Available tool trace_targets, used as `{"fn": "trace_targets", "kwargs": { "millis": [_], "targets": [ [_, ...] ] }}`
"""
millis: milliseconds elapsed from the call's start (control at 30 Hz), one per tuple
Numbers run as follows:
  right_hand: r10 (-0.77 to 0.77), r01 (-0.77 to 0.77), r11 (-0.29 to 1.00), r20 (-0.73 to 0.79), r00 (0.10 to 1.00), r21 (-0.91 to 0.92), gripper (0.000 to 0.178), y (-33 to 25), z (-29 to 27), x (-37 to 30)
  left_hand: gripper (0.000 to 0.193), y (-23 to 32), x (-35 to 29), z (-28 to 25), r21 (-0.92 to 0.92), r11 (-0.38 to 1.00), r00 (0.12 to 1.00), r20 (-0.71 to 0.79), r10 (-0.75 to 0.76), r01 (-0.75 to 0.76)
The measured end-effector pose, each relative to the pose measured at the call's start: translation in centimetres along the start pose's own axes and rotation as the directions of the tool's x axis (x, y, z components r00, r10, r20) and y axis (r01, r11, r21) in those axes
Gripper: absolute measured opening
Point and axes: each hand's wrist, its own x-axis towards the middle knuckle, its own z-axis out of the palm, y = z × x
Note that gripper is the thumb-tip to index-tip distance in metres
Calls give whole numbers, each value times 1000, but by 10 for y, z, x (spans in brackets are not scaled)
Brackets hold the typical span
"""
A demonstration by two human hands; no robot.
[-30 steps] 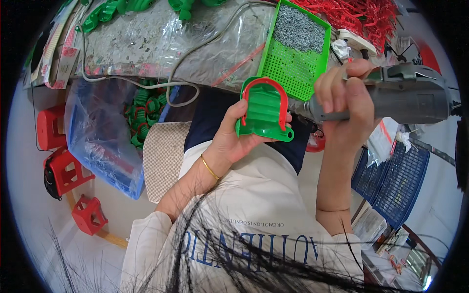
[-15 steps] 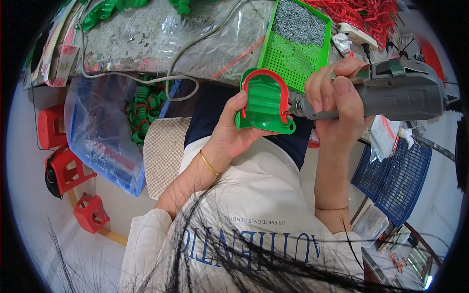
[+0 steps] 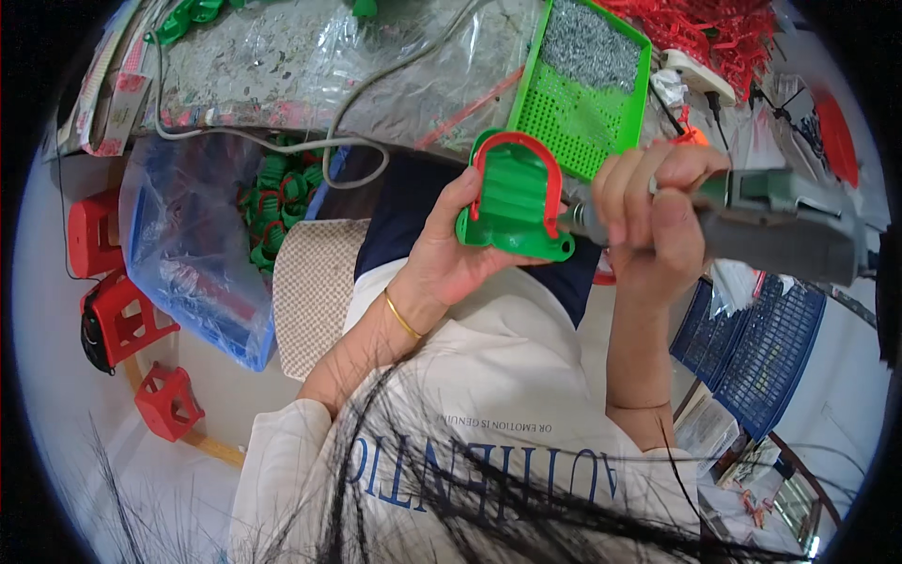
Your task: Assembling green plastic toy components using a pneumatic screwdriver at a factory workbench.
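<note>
My left hand (image 3: pixel 434 246) grips a scoop-like green plastic part (image 3: pixel 512 193) by its left and lower edge, thumb on top. An arched red plastic handle (image 3: pixel 520 141) lies around the part's rim, one end at each side. In my right hand (image 3: pixel 662 202) is a grey power screwdriver (image 3: pixel 785 235), fingers wrapped round its front. Its tip meets the right end of the red handle; whether a screw sits there is too small to tell. The tool's rear slopes down toward the right.
Ahead, a green perforated tray (image 3: pixel 564 122) of small metal screws (image 3: pixel 592 47) stands on the plastic-covered table (image 3: pixel 263 85). A grey cable (image 3: pixel 352 99) hangs over its edge. Red parts (image 3: pixel 700 28) pile beyond a white power strip (image 3: pixel 695 70). At left, a lined blue bin (image 3: pixel 202 254) holds green-and-red pieces.
The screwdriver's rear has tipped downward while its tip stays by the red handle's right end. My left hand and the green part have shifted only slightly. The view has moved a little.
</note>
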Motion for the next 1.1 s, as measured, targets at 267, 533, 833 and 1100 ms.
{"fn": "trace_targets", "kwargs": {
  "millis": [267,533,833,1100],
  "targets": [
    [-17,-14,978,148,989,209,18,-17,-19,29,62,-5,-7,-11,135,990,999,-22,-36,39],
    [-26,-15,994,-355,934,-110,12,61,-42,53,70,-6,-2,-12,164,980,994,-8,-110,110],
    [-19,-50,983,-371,929,-177,10,83,-47,50,73,-5,4,-17,92,990,995,-14,-103,104],
    [-20,-54,979,-358,933,-195,9,89,-49,51,74,-4,2,-19,128,986,994,-46,-102,107]
  ]
}}
